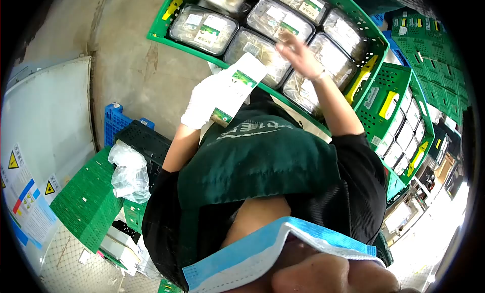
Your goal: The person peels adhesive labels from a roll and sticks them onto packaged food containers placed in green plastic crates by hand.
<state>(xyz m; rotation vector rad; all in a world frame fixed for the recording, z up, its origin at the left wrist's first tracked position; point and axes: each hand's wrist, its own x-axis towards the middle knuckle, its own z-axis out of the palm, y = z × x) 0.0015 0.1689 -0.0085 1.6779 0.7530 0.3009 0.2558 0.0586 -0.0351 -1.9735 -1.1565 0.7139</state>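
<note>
My left hand [204,101], in a white glove, grips a strip of labels [241,88], white with green printed panels. The strip slants up toward the near side of a green crate [202,54]. Over the crate's middle is my bare right hand [302,59], its fingers blurred but apart, with nothing visible in them. Beneath and around it sit several clear-lidded food packs [250,48] in black trays, their contents pale. A green-and-white label [208,34] shows on the pack at the left; some other packs carry similar labels.
To the right, another green crate [371,103] with yellow handles holds more packs. Stacked green crates [429,55] rise behind it. On the left are a green crate [86,202], a clear plastic bag [130,172], a blue crate [115,124] and a white panel [50,111] with warning signs.
</note>
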